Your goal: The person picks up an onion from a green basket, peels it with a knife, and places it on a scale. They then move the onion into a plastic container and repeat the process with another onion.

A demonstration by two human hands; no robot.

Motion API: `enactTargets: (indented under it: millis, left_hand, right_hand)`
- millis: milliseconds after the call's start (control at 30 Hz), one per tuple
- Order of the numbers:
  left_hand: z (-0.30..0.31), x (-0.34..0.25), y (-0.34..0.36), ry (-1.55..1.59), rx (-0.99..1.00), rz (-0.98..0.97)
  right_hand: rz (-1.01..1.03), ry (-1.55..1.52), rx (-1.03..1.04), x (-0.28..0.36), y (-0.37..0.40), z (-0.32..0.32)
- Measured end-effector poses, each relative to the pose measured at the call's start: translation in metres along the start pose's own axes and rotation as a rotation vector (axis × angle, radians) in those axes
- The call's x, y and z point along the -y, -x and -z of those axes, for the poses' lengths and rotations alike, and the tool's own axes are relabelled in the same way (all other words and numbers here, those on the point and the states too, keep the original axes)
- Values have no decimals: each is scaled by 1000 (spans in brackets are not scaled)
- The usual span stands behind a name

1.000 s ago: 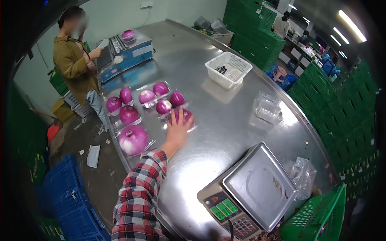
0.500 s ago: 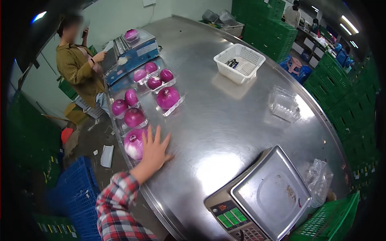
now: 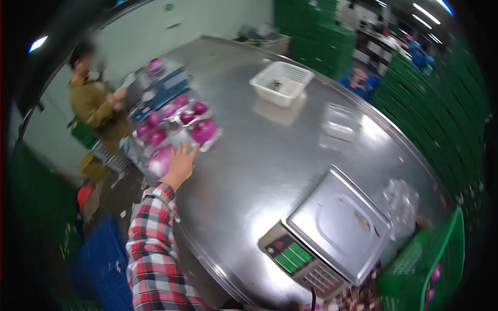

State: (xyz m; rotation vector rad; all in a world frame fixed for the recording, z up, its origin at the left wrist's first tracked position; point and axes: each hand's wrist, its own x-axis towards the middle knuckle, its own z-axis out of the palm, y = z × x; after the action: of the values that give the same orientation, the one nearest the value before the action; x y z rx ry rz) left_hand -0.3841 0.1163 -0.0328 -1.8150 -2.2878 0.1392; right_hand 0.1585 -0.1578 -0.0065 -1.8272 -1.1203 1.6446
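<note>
My left hand [image 3: 181,163], in a plaid sleeve, reaches over the left edge of the metal table. Its fingers are spread and it appears to hold nothing. Beside it, on the left, sits a large purple onion [image 3: 159,160]; whether the fingers touch it is blurred. Just beyond the fingertips, another large onion [image 3: 203,131] rests in a clear plastic tray. Smaller onions [image 3: 156,137] in clear trays are grouped farther up the table's left side. My right hand is out of view.
A weighing scale [image 3: 337,223] stands at the near right, with a green crate [image 3: 415,264] beside it. Farther off are a white basket [image 3: 282,85], clear plastic containers [image 3: 340,122] and a blue wrapping machine [image 3: 161,90]. A person [image 3: 98,109] stands beyond the left edge.
My left hand has moved away from me along the onions, its fingers still spread. The whole view has shifted, bringing onions in the green crate into sight.
</note>
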Motion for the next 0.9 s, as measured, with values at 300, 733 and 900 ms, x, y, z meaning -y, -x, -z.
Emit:
enactTargets:
  millis: [300,733,900]
  left_hand:
    - [179,-355,18,801,-353,-1000]
    - [132,-688,44,359,146,-1210]
    - [131,-663,26,310,-61,-1539]
  right_hand:
    - [147,-16,-54,-63,46,34]
    - [-55,-555,-569,-153,114,60]
    - [-10,-413,-623,-212,86,44]
